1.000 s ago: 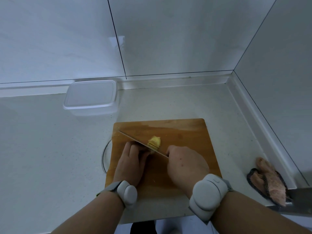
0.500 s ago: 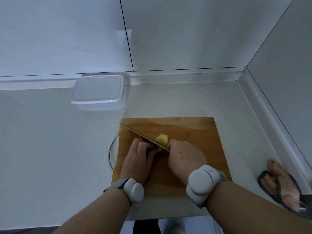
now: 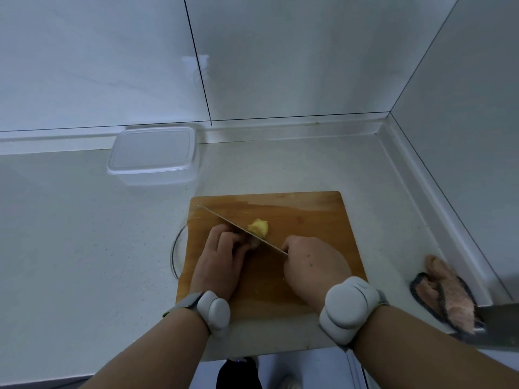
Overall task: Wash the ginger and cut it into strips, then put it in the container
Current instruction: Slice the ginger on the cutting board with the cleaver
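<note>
On the wooden board (image 3: 309,220), just beyond my two hands, the ginger (image 3: 258,228) sat as a small yellow lump with the knife (image 3: 238,228) laid across its near side. My right hand (image 3: 311,266) was curled tight around the knife's handle — the handle itself was hidden inside the fist, so I could see only the thin blade running from that fist up and to the left, past the ginger, toward the board's far left corner. My left hand (image 3: 222,256) lay on the near side of the blade, its fingers bent under at the knuckles and pressed against a darker bit of ginger beside the steel; how much of that piece it actually held I could not tell, since the fingertips were tucked out of sight. The yellow lump lay on the far side of the blade from that hand, touching the steel.

Well beyond the left hand, against the wall, stood the clear plastic container (image 3: 153,155). A glass rim (image 3: 175,248) peeked out from under the board's left edge, just left of my left hand. Far off to the right of my right hand a pinkish cloth (image 3: 446,293) lay crumpled on the counter (image 3: 84,248) — well apart from the board.
</note>
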{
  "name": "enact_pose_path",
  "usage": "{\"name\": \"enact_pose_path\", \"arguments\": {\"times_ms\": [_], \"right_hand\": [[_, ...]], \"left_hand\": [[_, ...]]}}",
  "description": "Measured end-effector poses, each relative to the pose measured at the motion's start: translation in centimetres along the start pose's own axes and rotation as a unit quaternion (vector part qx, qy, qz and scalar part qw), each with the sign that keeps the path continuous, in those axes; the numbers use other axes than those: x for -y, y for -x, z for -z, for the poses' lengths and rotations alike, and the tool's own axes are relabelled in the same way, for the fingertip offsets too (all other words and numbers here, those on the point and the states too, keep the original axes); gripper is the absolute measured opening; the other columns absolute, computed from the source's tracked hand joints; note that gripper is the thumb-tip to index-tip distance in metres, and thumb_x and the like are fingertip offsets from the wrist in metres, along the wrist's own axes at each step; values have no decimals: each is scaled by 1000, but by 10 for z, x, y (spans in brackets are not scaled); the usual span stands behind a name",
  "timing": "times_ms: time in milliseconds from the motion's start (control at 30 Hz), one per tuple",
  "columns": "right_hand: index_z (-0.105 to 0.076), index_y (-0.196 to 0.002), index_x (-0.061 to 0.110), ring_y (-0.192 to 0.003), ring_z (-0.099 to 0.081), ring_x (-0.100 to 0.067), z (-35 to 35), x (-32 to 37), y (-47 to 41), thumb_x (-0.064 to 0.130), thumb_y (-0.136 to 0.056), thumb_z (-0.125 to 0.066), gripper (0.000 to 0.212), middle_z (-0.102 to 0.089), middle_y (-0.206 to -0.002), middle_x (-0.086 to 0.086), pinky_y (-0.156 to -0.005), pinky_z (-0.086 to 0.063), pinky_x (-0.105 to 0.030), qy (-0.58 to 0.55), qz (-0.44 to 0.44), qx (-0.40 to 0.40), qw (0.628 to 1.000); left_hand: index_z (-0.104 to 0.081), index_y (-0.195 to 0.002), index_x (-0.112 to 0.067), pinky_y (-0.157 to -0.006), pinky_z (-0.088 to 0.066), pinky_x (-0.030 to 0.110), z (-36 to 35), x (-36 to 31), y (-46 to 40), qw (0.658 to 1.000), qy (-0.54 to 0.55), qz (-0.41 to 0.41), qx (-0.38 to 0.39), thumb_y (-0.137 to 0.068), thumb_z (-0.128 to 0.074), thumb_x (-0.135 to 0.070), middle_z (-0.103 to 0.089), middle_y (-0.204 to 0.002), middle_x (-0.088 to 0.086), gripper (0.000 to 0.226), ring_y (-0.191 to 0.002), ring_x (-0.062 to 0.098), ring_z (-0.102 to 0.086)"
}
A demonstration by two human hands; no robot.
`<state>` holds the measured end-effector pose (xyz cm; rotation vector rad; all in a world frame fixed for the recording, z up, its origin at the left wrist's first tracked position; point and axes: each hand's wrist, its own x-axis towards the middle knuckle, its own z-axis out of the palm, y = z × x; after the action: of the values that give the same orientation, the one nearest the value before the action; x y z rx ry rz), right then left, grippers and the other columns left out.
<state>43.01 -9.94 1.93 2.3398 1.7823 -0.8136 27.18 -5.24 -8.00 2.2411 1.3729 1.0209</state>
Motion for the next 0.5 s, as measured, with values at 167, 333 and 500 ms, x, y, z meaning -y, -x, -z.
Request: {"name": "enact_pose_path", "arguments": {"times_ms": [167, 333, 500], "right_hand": [[-59, -112, 25, -77, -63, -15, 1, -1, 15, 21, -97, -52, 17, -64, -89, 3, -74, -58, -33, -14, -1, 0, 1000], [-62, -110, 24, -77, -63, -15, 8, 0, 17, 20, -97, -52, 17, -64, -88, 3, -76, -57, -33, -19, -2, 10, 1000], [-61, -113, 24, -79, -63, -16, 12, 3, 17, 19, -98, -51, 19, -64, -90, 2, -77, -56, -33, -12, 0, 18, 1000]], "left_hand": [[-59, -92, -6, -60, -45, 27, -1, -3, 0, 998, -16, 56, 19, -83, -71, -15, -56, -100, 12, 17, -72, 26, -59], [-58, -92, -7, -57, -46, 26, -1, -2, 0, 999, -18, 43, 15, -82, -71, -16, -55, -100, 12, 19, -70, 27, -60], [-51, -96, -15, -59, -43, 23, -1, 0, 0, 1000, -15, 21, 6, -81, -71, -14, -55, -100, 11, 25, -71, 25, -59]]}}
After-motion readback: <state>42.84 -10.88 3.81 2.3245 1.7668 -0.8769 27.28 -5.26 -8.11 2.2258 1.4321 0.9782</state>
